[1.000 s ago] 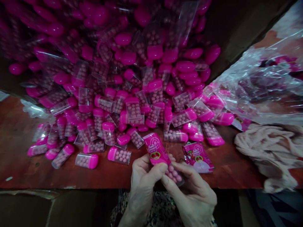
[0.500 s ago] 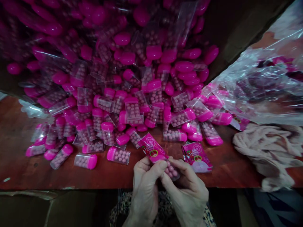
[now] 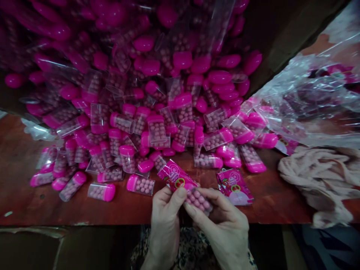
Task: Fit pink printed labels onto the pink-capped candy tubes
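Observation:
A small clear container of pink candy balls (image 3: pixel 199 200) is held between both hands near the table's front edge. A printed pink sleeve label (image 3: pixel 174 175) covers its upper left end, tilted to the upper left. My left hand (image 3: pixel 165 221) pinches the label, thumb on top. My right hand (image 3: pixel 225 221) is closed round the candy container, thumb below and fingers along its far side. The container's cap is hidden. Just right of the hands lies a flat stack of printed labels (image 3: pixel 234 186).
A heap of pink-capped candy containers (image 3: pixel 157 129) spills from a dark open box (image 3: pixel 284 41) onto the reddish table (image 3: pixel 25 202). Several lie loose in front, one candy container (image 3: pixel 140 185) beside my left hand. At right are clear plastic bags (image 3: pixel 306 97) and a crumpled beige cloth (image 3: pixel 315 176).
My left hand has shifted slightly left with the label, which now lies flatter. More of the candy balls show between the hands.

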Tool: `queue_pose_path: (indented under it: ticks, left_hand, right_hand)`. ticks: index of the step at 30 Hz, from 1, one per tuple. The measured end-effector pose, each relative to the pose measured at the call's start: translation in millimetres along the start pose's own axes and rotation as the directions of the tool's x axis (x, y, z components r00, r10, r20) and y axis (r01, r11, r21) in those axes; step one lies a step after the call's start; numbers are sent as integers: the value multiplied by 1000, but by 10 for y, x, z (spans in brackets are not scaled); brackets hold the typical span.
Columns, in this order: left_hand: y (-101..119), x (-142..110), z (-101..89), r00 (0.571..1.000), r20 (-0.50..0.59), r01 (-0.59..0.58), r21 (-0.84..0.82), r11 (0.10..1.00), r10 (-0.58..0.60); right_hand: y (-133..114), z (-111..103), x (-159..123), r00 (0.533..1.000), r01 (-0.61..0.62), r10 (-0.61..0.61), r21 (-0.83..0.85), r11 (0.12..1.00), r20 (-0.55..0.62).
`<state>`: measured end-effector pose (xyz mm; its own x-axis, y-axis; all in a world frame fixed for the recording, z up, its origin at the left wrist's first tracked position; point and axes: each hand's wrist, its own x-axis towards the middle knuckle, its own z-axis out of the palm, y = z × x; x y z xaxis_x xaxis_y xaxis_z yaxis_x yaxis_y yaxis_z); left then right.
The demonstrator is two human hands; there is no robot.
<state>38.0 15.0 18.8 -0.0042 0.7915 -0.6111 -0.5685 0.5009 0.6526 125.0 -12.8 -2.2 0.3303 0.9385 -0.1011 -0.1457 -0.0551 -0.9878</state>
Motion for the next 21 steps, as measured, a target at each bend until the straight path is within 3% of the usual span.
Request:
queue_pose_path:
  ticks: [4, 8, 11, 16, 21]
  left_hand:
    - [-2, -4, -11, 999, -17, -40, -29, 999, 39]
    - [-49, -9, -53, 1000, -9, -25, 54, 998, 25]
    - [-52, -4, -77, 999, 41, 11, 88, 996, -15]
    - [-10, 6, -42, 990, 137, -13, -28, 1000, 17]
    - [-20, -8, 33, 999, 43, 12, 0, 1000, -12]
  right_hand:
    - [-28, -12, 10, 999, 14, -12, -48, 999, 44]
    - [-67, -41, 8, 1000, 14, -13, -60, 998, 14]
    - [-91, -77, -13, 1000, -17, 16, -104, 994, -14]
    - [-102, -63, 14, 1000, -6, 6, -77, 997, 9]
    - [-41, -28, 0, 1000, 5, -4, -59, 998, 18]
